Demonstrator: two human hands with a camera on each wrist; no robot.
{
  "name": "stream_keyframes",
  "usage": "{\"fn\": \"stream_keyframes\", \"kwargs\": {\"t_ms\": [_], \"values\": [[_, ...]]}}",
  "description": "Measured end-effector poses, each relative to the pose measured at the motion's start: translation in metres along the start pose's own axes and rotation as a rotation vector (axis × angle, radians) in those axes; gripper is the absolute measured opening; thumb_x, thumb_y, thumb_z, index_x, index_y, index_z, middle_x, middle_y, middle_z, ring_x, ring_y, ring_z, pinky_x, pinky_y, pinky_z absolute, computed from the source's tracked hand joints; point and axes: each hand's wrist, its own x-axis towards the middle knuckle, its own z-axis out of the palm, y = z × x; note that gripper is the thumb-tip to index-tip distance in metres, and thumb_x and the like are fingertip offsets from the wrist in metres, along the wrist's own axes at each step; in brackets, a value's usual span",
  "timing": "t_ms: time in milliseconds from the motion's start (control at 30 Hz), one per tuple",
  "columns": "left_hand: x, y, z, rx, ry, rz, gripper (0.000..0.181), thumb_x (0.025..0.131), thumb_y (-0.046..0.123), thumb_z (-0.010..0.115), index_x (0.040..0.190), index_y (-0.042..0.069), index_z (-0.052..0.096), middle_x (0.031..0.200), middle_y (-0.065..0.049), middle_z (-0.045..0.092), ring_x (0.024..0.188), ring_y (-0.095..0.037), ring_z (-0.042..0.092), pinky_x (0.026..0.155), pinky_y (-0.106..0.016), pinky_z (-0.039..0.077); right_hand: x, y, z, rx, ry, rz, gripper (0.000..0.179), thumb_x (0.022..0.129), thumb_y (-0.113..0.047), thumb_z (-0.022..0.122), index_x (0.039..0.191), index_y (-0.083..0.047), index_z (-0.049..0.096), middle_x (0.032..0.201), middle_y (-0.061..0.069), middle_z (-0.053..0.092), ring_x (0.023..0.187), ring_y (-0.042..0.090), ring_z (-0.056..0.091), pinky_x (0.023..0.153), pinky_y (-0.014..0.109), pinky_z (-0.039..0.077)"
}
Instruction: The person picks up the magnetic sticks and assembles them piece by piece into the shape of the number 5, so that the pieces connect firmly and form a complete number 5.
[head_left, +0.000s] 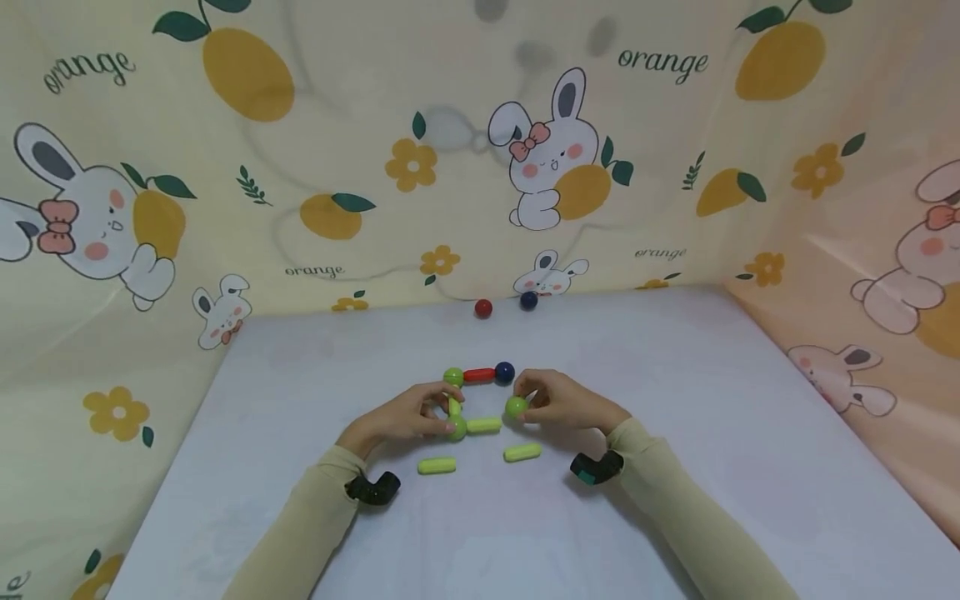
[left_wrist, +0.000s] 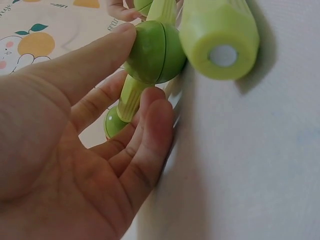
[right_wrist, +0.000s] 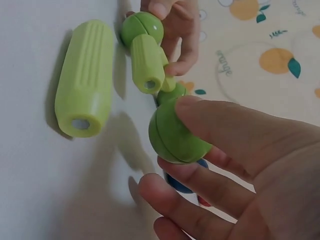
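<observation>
My left hand (head_left: 411, 412) holds a green ball (head_left: 457, 429) of a joined magnetic figure, thumb on the ball and fingers around the upright yellow-green rod (left_wrist: 130, 97). A second yellow-green rod (head_left: 483, 426) points right from that ball. At the rod's far end sits another green ball (head_left: 453, 377), linked by a red rod (head_left: 478, 376) to a dark blue ball (head_left: 505, 372). Between thumb and fingers, my right hand (head_left: 562, 400) pinches a separate green ball (right_wrist: 175, 132), just right of the second rod's free end, a gap between them.
Two loose yellow-green rods, one on the left (head_left: 437, 466) and one on the right (head_left: 522, 452), lie nearer on the white table (head_left: 480, 533). A red ball (head_left: 483, 308) and a dark blue ball (head_left: 528, 301) rest at the back edge, before a printed cloth (head_left: 450, 83).
</observation>
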Motion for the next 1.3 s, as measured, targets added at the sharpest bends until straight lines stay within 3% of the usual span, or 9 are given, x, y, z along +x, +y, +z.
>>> {"fn": "stream_keyframes", "kwargs": {"t_ms": [267, 633, 1300], "values": [[0.0018, 0.0006, -0.0014, 0.009, 0.0, -0.003, 0.043, 0.094, 0.018, 0.072, 0.134, 0.01, 0.057, 0.118, -0.013, 0.056, 0.07, -0.014, 0.051, 0.07, -0.025, 0.045, 0.001, -0.002, 0.0034, -0.005, -0.046, 0.02, 0.024, 0.088, -0.014, 0.075, 0.109, -0.009, 0.063, 0.11, 0.006, 0.071, 0.095, 0.017, 0.064, 0.09, 0.033, 0.055], [0.0012, -0.0001, 0.0001, 0.009, 0.003, -0.013, 0.044, 0.094, 0.02, 0.073, 0.134, 0.01, 0.056, 0.119, -0.014, 0.056, 0.073, -0.015, 0.053, 0.072, -0.026, 0.046, 0.0026, -0.0014, 0.0056, -0.007, -0.067, -0.02, 0.024, 0.088, -0.011, 0.076, 0.108, -0.005, 0.063, 0.106, 0.007, 0.072, 0.092, 0.015, 0.062, 0.085, 0.026, 0.054], [0.0024, -0.0005, -0.0003, -0.003, 0.009, -0.004, 0.042, 0.094, 0.018, 0.072, 0.132, 0.012, 0.057, 0.116, -0.011, 0.056, 0.065, -0.013, 0.048, 0.066, -0.024, 0.042, 0.0026, -0.0025, 0.0045, -0.002, -0.09, 0.008, 0.028, 0.087, -0.014, 0.078, 0.111, -0.008, 0.063, 0.108, 0.006, 0.069, 0.091, 0.016, 0.061, 0.085, 0.027, 0.053]]}}
